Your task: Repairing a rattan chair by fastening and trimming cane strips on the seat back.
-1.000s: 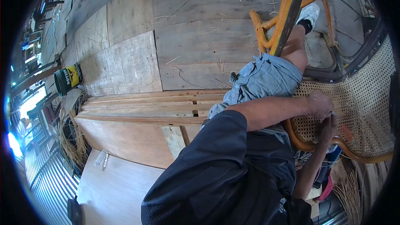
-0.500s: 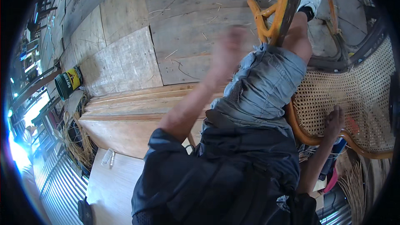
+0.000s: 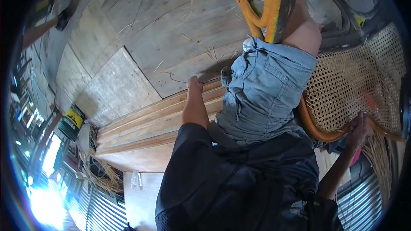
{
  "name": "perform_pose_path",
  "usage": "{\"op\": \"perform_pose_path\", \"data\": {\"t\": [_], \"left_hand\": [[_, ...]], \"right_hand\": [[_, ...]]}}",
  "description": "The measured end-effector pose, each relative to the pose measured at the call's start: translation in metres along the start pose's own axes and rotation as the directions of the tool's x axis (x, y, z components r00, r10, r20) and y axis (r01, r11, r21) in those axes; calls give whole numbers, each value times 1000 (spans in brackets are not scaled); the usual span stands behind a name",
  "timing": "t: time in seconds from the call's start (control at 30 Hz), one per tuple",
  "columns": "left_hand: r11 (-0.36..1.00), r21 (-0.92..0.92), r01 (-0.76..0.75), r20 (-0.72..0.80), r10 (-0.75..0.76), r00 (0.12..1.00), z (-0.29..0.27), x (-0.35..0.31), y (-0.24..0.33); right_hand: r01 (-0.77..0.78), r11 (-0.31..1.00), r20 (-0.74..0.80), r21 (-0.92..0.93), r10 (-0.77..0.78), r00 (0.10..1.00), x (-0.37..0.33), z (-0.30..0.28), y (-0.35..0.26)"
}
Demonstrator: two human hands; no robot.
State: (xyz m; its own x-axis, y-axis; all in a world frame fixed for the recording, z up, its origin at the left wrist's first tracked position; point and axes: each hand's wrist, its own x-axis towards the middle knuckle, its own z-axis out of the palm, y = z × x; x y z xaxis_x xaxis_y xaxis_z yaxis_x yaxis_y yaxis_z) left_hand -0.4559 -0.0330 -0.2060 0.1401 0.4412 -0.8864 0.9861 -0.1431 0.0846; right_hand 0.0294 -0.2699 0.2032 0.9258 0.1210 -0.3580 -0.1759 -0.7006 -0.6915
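My left hand [image 3: 195, 85] hangs low beside the stacked wooden boards [image 3: 158, 122], close to a thin curved cane strand [image 3: 172, 77] on the floor. Its fingers are too small and hidden to show what they hold, if anything. On the right, the woven cane panel [image 3: 342, 85] of a chair has an orange-brown curved frame [image 3: 314, 130]. My right hand [image 3: 358, 129] is at the near edge of that panel, its fingers together over the frame. Orange-yellow chair parts [image 3: 267, 8] with a dark face stand upright by my knee.
Cane scraps [image 3: 207, 51] litter the plank floor [image 3: 171, 25]. A green and yellow bucket [image 3: 72, 123] stands at the left near a bundle of cane strands [image 3: 105, 175]. A clear bottle [image 3: 136, 180] lies on a pale board. Another person's limbs [image 3: 40, 34] show at the far left.
My left hand has dropped from in front of my leg to the left, down by the boards. My right hand has moved from the cane panel to its near rim. The view has turned.
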Motion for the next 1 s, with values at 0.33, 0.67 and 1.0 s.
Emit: {"op": "perform_pose_path", "data": {"t": [0.33, 0.67, 1.0], "left_hand": [[963, 205, 177, 125, -206, 971, -19, 7, 16], [-339, -927, -162, -146, -72, 987, -196, -87, 66], [249, -668, -701, -315, 759, 570, -230, -331, 264]], "right_hand": [[-9, 969, 48, -248, 22, 999, 8, 48, -3], [155, 970, 82, -189, -142, 987, 1, 48, -28], [226, 857, 463, 464, -452, 763, -113, 111, -96]]}}
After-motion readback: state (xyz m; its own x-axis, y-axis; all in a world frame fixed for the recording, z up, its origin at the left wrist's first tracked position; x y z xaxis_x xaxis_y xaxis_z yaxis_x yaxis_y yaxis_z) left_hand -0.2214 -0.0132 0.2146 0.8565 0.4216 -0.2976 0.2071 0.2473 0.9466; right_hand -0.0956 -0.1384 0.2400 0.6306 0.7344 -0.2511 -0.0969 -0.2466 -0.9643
